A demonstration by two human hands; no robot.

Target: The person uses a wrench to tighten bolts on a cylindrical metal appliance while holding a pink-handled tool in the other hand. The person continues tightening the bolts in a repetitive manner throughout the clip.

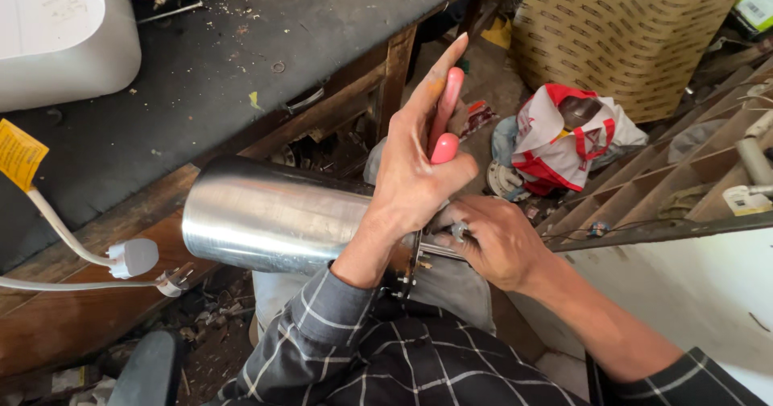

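A shiny steel cylinder [274,217] lies on its side across the person's lap, its long axis running nearly level from left to right, with the closed rounded end pointing left toward the worktop [201,76] and the other end, ringed by a dark flange with small bolts, pointing right. The left hand [419,173] crosses over the cylinder's right end and is closed around a pink-handled tool [445,120], whose handle stands up and slightly right between thumb and forefinger; the forefinger is stretched straight along it. The working tip of the tool is hidden behind the hand. The right hand [495,241] sits just beside the flanged end, fingers curled together on small metal parts there; what exactly they pinch cannot be told.

To the left, a white power plug [133,257] with its cable hangs by the wooden edge of the worktop, and a yellow tag [18,155] is tied to the cord. A white appliance housing [64,32] rests on the dark worktop surface at the top left. On the floor beyond the hands lies a red and white bag [564,144], with a patterned cardboard box [620,36] behind it and a wooden slatted rack [676,189] at the right.
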